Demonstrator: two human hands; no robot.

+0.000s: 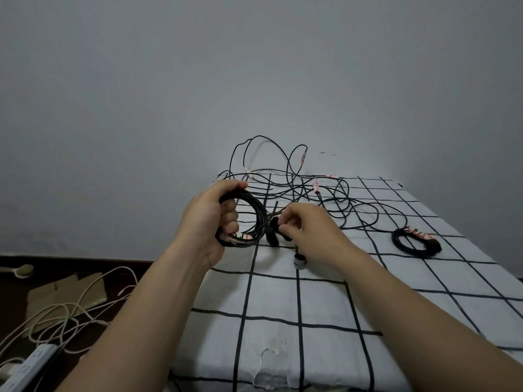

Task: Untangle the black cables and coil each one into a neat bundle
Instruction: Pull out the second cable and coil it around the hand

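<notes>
In my left hand (pixel 206 219), the grip is curled round the black coil (pixel 256 213). Just right of the coil my right hand (pixel 308 236) pinches its loose plug end (pixel 272 234), so it is the nearer hand for the last wrap; the tangle (pixel 305 190) lies beyond the coil, a finished bundle (pixel 413 244) well to the right.

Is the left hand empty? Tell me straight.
No, the left hand grips a coil of black cable above the checked sheet.
</notes>
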